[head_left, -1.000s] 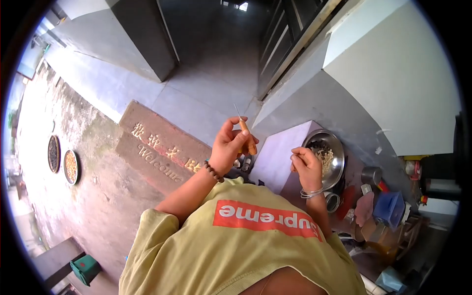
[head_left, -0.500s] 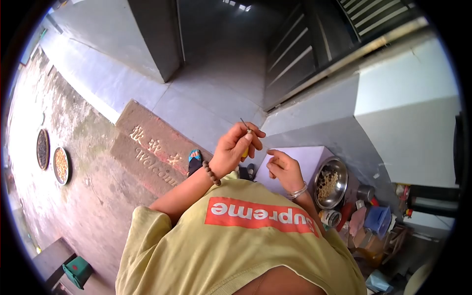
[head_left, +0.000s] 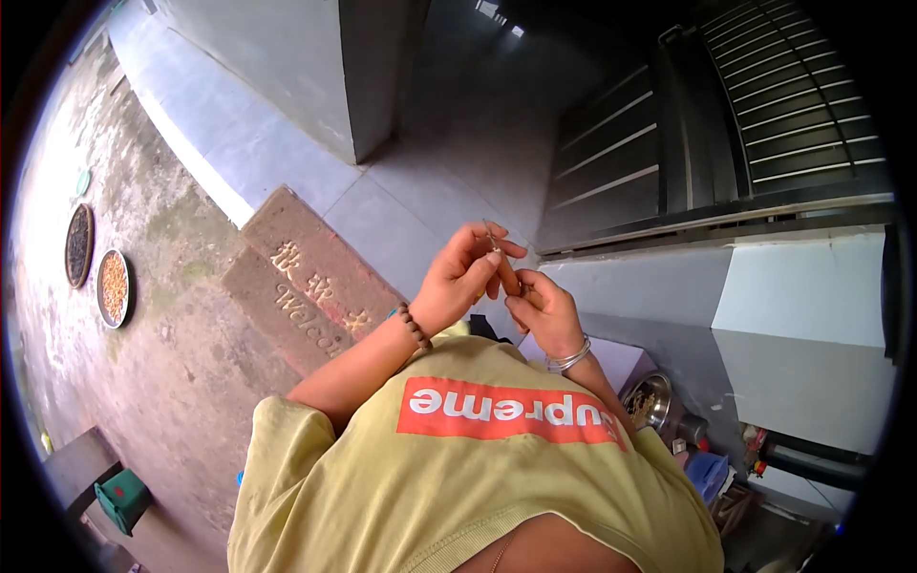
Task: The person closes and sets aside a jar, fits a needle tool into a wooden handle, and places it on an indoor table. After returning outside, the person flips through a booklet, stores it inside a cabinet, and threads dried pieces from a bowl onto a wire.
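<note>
My left hand [head_left: 461,277], with a brown bead bracelet at the wrist, is closed on a small slim tool [head_left: 490,235] in front of my chest. Its thin dark metal tip sticks up past the thumb; the rest is mostly covered by fingers. My right hand [head_left: 549,313], with silver bangles, is closed right beside the left. Its curled fingertips meet the left hand's fingers and the lower end of a brownish length between the hands. What the right fingertips pinch is too small to make out.
A brown welcome mat [head_left: 301,282] lies on the floor ahead. A metal bowl of pale pieces [head_left: 648,401] stands at right by a low ledge. Two round trays, one with tan pieces [head_left: 114,288] and one dark [head_left: 79,246], lie at left. A dark door [head_left: 621,143] stands ahead.
My right hand has moved up and left to meet the left hand, its fingers closing. My left hand still holds the tool. The view has turned, with the bowl shifting lower and partly hidden.
</note>
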A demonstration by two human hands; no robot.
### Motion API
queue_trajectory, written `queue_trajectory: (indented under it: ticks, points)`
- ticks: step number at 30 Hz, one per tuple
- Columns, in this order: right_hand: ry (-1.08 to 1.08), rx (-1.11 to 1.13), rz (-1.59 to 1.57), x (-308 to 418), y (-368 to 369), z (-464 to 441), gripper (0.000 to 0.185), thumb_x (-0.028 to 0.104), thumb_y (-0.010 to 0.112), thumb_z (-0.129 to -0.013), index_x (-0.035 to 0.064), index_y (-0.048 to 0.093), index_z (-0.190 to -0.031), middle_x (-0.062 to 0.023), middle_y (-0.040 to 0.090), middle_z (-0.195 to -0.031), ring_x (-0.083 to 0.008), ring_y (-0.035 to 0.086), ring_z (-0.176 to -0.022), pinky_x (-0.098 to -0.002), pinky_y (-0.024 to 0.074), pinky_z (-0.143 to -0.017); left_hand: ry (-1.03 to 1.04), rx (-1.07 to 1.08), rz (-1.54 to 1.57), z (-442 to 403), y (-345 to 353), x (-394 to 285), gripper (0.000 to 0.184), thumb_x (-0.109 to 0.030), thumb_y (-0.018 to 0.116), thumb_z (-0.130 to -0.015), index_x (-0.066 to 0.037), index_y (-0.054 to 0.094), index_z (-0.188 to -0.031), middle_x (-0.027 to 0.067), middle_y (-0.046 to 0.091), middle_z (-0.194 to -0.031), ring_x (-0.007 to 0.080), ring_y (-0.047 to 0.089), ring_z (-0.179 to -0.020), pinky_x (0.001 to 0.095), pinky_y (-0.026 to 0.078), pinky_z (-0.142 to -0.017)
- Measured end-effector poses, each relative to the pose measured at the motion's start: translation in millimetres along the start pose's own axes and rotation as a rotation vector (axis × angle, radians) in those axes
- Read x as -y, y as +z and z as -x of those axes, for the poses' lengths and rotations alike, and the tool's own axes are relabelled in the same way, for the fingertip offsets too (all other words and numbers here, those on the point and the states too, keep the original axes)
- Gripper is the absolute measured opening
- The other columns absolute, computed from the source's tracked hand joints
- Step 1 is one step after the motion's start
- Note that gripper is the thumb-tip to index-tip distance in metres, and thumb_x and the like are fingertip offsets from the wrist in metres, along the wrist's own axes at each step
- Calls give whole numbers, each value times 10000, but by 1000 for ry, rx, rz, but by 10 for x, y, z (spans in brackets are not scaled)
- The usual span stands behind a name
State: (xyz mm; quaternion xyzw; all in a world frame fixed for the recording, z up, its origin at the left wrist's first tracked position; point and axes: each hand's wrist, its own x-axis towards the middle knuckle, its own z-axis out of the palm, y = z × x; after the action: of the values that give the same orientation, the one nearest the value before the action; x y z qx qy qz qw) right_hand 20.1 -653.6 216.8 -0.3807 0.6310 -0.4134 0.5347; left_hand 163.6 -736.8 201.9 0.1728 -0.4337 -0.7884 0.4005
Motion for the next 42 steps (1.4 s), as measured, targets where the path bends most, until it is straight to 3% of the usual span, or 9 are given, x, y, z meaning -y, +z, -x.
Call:
queue_trajectory:
  ticks: [5,15,20,26,39,42]
  points:
    - [36,19,124,160,-36,-250,230,29,552,-796,-37,498,-1010,1,513,-614,-42,436,-477,-186,345,-434,76,-168,-59,-318,-255,-61,297,8,441,-843,-77,386,-1122,78,599,-912,66,475,-590,162,364,-481]
    - [89,250,-206,442,-560,-969,236,50,527,-818,-64,470,-1017,-34,499,-674,-50,413,-481,-171,322,-427,108,-265,-125,-1232,-299,4,217,-30,474,-844,-44,466,-1061,70,608,-877,60,472,-591,167,364,-484]
    - [103,343,-288,656,-1312,-1612,255,124,532,-841,-52,474,-1017,-31,491,-689,-46,408,-498,-165,329,-434,-13,-267,192,-2219,-140,147,192,-61,517,-829,-54,511,-1021,57,601,-840,52,427,-540,188,334,-468]
    - [46,284,-313,813,-1947,-2134,216,127,539,-843,-39,508,-977,-1,483,-661,-42,411,-506,-173,345,-453,-41,-241,168,-3100,20,310,158,-69,527,-831,-64,524,-989,52,607,-832,63,438,-553,195,340,-477]
    - [-107,56,-445,995,-2752,-3012,326,89,524,-840,-37,459,-1134,-22,495,-684,-65,437,-525,-191,367,-469,-244,-264,129,-4456,-58,581,101,-157,516,-858,-70,548,-899,59,608,-886,87,483,-640,191,382,-502]
    - [-139,-6,-412,1086,-2889,-3363,341,71,525,-832,-29,451,-1148,-25,495,-678,-68,444,-535,-199,374,-479,-299,-290,165,-4888,-136,618,64,-117,502,-854,-63,538,-854,61,612,-849,87,475,-617,200,375,-509]
